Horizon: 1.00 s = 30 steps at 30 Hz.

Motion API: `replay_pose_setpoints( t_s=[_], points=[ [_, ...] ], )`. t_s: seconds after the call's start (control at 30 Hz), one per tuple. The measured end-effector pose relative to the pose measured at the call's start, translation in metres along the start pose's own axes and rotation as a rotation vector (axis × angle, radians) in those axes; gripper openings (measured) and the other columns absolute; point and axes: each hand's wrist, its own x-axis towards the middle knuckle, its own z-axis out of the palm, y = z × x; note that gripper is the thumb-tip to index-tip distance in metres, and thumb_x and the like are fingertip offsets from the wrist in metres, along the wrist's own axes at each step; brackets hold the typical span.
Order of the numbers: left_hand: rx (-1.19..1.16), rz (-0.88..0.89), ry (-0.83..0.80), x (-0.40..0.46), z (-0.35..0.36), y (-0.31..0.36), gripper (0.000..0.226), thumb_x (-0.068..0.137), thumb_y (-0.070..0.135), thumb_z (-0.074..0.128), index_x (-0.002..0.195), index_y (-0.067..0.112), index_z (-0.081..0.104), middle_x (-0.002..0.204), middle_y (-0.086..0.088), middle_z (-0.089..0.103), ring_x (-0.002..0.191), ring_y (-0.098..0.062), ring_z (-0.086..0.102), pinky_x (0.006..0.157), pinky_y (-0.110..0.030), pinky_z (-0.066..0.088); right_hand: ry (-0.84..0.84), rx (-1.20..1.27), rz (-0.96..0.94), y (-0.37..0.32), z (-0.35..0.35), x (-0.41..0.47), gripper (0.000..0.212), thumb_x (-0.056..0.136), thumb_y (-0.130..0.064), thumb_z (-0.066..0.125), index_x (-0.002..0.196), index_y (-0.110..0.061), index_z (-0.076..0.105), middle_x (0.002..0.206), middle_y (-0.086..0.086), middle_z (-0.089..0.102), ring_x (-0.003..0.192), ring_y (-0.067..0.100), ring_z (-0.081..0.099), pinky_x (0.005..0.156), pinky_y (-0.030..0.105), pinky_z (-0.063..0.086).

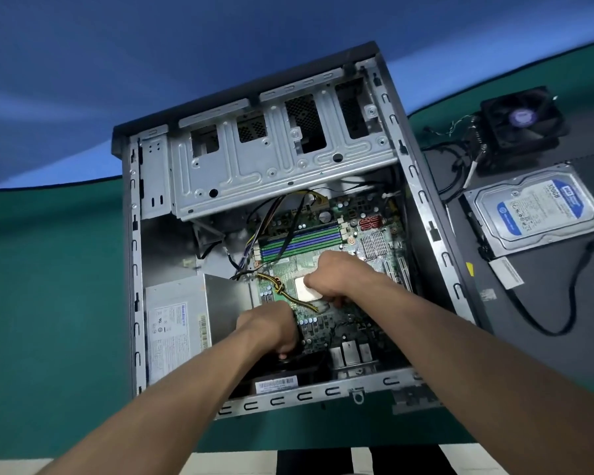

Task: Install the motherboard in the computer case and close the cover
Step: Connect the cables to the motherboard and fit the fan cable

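The motherboard (326,265) lies inside the open case (426,214) on the counter (48,286), apparently being seated. The left hand (271,329) curls at the board's near edge; whether its grip holds anything I cannot tell. The right hand (340,274) is curled mid-board. Next: align it, mind the loose wires (282,289); the power supply (175,334) crowds the left.

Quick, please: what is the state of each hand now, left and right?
Left hand: fingers curled at the near edge of the motherboard; what it grips cannot be told.
Right hand: fingers curled over the board's middle; cannot tell if it holds anything.
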Motion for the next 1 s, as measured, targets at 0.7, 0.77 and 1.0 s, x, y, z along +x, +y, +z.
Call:
replay_pose_setpoints(
  t_s=[0.7,0.77,1.0],
  points=[
    [-0.039,0.106,0.073,0.004,0.008,-0.005,0.015,0.09,0.007,0.05,0.099,0.002,0.061,0.107,-0.013,0.065,0.097,-0.028,0.062,0.076,-0.032,0.048,0.004,0.028,0.005,0.002,0.002,0.004,0.022,0.086,-0.016,0.05,0.067,-0.008,0.058,0.051,0.001,0.063,0.041,0.015,0.057,0.044,0.018,0.042],
    [0.017,0.151,0.048,0.004,0.006,-0.005,0.018,0.091,0.006,0.049,0.103,0.0,0.061,0.108,-0.015,0.064,0.099,-0.03,0.061,0.075,-0.031,0.046,-0.002,0.045,0.011,0.002,0.003,0.005,0.022,0.086,-0.015,0.049,0.067,-0.008,0.058,0.042,-0.002,0.06,0.034,0.013,0.054,0.041,0.016,0.04],
    [0.174,0.237,0.097,0.006,0.005,0.002,0.006,0.089,0.014,0.053,0.094,0.012,0.057,0.086,-0.004,0.053,0.084,-0.025,0.055,0.069,-0.029,0.043,-0.016,0.076,0.019,0.003,0.004,0.007,0.02,0.086,-0.013,0.048,0.07,-0.006,0.059,0.042,-0.001,0.061,0.033,0.014,0.055,0.041,0.016,0.042]
  ],
)
